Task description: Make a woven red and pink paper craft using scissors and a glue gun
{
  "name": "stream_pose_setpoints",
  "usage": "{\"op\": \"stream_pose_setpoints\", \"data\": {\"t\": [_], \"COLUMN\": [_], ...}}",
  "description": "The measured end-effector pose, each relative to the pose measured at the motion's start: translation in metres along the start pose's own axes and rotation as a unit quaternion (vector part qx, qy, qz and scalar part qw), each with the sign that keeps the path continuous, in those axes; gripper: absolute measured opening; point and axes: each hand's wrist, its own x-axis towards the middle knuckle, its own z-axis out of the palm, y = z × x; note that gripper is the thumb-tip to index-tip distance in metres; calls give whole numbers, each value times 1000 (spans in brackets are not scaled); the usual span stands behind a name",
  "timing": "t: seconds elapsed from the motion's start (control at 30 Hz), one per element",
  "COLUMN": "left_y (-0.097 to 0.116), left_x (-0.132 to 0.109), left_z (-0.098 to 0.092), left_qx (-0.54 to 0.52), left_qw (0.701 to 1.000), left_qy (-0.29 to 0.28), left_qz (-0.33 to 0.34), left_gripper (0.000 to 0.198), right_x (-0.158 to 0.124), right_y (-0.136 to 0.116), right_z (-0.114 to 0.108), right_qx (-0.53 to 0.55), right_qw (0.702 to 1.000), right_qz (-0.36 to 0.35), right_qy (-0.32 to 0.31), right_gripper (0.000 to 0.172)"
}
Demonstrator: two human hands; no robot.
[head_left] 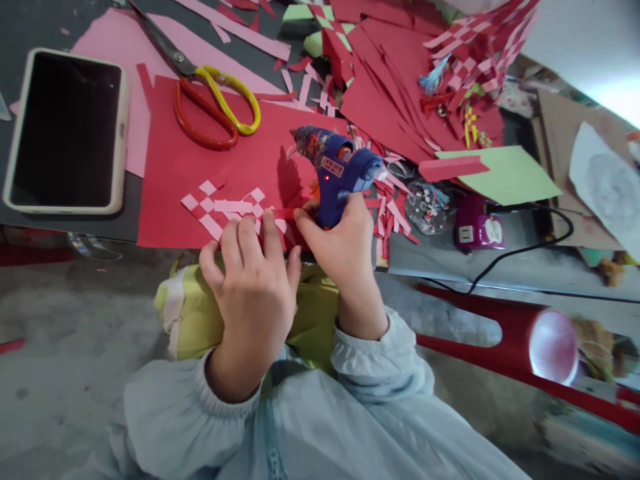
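My left hand (253, 280) rests at the table's front edge, its spread fingertips on a woven pink-and-red paper piece (206, 205). That piece lies on a large red sheet (165, 160). To its right, my right hand (345, 243) is wrapped round the handle of a blue glue gun (337, 167), whose nozzle points up and left and whose small red light is lit. A red paper strip (285, 213) runs from the woven piece to my right thumb and fingers.
Scissors (200, 83) and a phone (67, 133) lie at the left. Red sheets (385, 93), paper scraps (393, 217), a green sheet (505, 175) and a purple plug block (477, 227) with a black cable (525, 247) are to the right.
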Motion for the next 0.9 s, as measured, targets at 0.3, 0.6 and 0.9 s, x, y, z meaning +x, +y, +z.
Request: {"op": "stream_pose_setpoints", "data": {"t": [0.3,0.6,0.9], "left_y": [2,3,4], "left_x": [-1,-1,0], "left_z": [1,2,6], "left_qx": [13,13,22], "left_qw": [1000,1000,999], "left_qy": [0,1,24], "left_qz": [5,-2,0], "left_gripper": [54,49,44], "right_x": [1,1,1], "right_y": [-1,0,0], "right_z": [2,2,2], "right_qx": [-2,1,7], "right_qw": [1000,1000,1000], "right_qz": [6,9,1], "right_qy": [-21,-28,-27], "right_gripper": [25,28,25]}}
